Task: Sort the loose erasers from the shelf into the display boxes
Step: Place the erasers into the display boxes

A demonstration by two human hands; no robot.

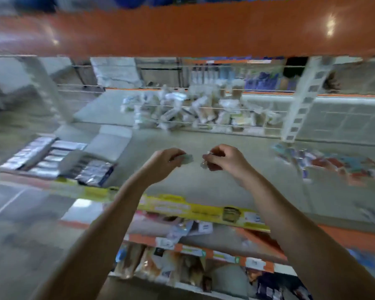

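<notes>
The view is blurred by motion. My left hand hovers over the grey shelf and pinches a small pale green eraser. Close to its right, my right hand pinches another small wrapped eraser. A heap of loose wrapped erasers lies at the back of the shelf behind thin wire rails. Display boxes with rows of silvery packs stand at the shelf's left front.
An orange beam crosses overhead. A white perforated upright stands at the right, with colourful packs beside it. A yellow label strip runs along the shelf's front edge, and lower shelves hold more goods.
</notes>
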